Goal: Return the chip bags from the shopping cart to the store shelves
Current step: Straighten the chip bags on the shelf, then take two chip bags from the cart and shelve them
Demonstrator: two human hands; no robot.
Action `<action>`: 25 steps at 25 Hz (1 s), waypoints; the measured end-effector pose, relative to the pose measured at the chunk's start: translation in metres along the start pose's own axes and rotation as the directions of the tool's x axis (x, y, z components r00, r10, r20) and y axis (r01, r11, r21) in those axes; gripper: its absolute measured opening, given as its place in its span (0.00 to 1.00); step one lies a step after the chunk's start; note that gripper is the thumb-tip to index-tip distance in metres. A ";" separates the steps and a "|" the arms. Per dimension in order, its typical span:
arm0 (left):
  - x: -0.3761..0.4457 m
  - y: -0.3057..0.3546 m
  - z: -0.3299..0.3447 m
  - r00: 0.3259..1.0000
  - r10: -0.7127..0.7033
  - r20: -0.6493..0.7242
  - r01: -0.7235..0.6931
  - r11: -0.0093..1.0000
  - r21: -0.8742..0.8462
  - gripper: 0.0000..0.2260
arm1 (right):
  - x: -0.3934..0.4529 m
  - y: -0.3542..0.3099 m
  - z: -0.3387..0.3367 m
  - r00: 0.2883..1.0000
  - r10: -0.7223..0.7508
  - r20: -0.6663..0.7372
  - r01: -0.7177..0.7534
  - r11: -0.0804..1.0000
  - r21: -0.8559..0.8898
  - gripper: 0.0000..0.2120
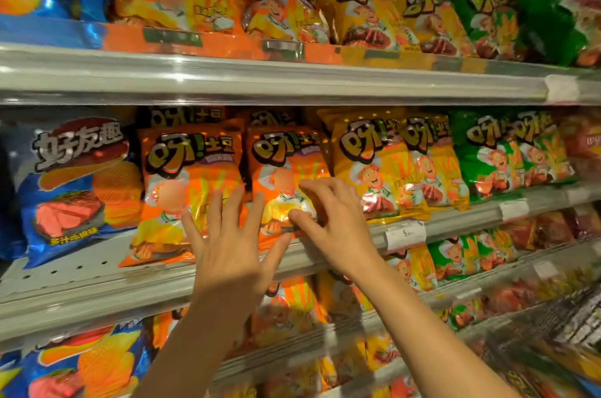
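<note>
At the centre of the frame, on the middle shelf [81, 271], I saw two glossy orange chip bags standing side by side, their crinkled foil catching the light. The left orange bag [182, 176] leaned forward, its lower edge resting on the perforated metal shelf; the right orange bag [286, 163] stood more upright, just beside it. Both were puffed, pillow-shaped packs with bold lettering and a cartoon chef figure. My left hand [227, 254] was released, fingers straight and spread, fingertips lying over the seam between the two bags. My right hand [331, 222] reached in from the lower right, fingers curled, and its grip pinched the lower part of the right orange bag between thumb and fingers. To the right stood yellow bags [383, 163] and green bags [500, 150]; at the left, a blue bag [74, 189] with ridged chips printed on it. A price tag [405, 235] hung on the shelf's clear rail.
</note>
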State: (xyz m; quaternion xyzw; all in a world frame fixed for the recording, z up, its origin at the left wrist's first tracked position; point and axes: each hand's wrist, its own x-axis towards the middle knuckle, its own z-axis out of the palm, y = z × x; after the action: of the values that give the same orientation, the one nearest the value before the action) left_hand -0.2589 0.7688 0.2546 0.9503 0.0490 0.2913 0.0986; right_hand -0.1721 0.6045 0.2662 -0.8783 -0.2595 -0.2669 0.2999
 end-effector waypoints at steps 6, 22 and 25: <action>0.000 0.082 0.020 0.968 0.179 -0.173 -0.216 0.950 -0.225 0.27 | -0.037 0.050 -0.065 0.985 0.028 -0.169 0.016 0.967 0.253 0.21; -0.058 0.490 0.273 0.802 0.513 0.307 -0.268 0.767 -0.583 0.23 | -0.270 0.465 -0.309 0.615 0.766 -0.187 -0.697 0.639 0.326 0.20; -0.057 0.521 0.333 0.751 0.517 0.411 -0.219 0.782 -0.584 0.24 | -0.306 0.526 -0.315 0.462 0.871 -0.167 -0.800 0.491 0.345 0.19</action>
State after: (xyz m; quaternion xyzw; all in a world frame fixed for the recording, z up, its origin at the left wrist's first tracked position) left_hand -0.0998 0.1993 0.0659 0.9225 -0.2545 0.0216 0.2896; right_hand -0.1681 -0.0561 0.0840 -0.7967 0.2322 -0.1925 0.5238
